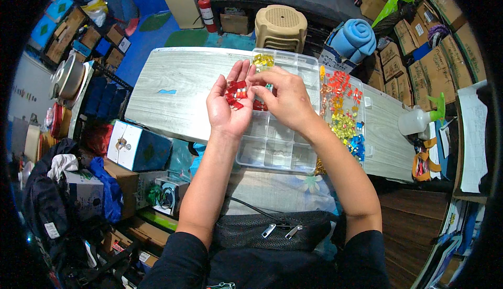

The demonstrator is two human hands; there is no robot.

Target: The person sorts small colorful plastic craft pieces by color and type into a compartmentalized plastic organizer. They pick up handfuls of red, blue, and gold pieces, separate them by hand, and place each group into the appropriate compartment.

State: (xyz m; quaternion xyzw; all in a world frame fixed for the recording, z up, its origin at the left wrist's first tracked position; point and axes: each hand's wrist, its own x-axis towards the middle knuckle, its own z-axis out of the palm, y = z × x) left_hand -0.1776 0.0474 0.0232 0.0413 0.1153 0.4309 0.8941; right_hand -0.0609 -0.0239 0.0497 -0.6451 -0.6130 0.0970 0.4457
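My left hand [226,116] is palm up over the left side of a clear plastic compartment box [265,132], cradling several small translucent red blade fuses [237,91]. Just right of that palm, my right hand [288,99] has its thumb and fingertips pinched together; what they hold, if anything, cannot be made out. More red fuses [260,105] lie in a compartment beneath the hands. Yellow fuses [263,59] fill part of a far compartment. Along the box's right side, a clear lid [358,87] carries loose red, orange, yellow and blue fuses [343,119].
The box rests on a pale wood-look table [178,74] with a small blue scrap [167,91]. Beyond are stacked beige stools [281,24] and a rolled blue cloth [353,40]. A spray bottle [416,120] stands right; a white-and-blue carton [139,145] sits left.
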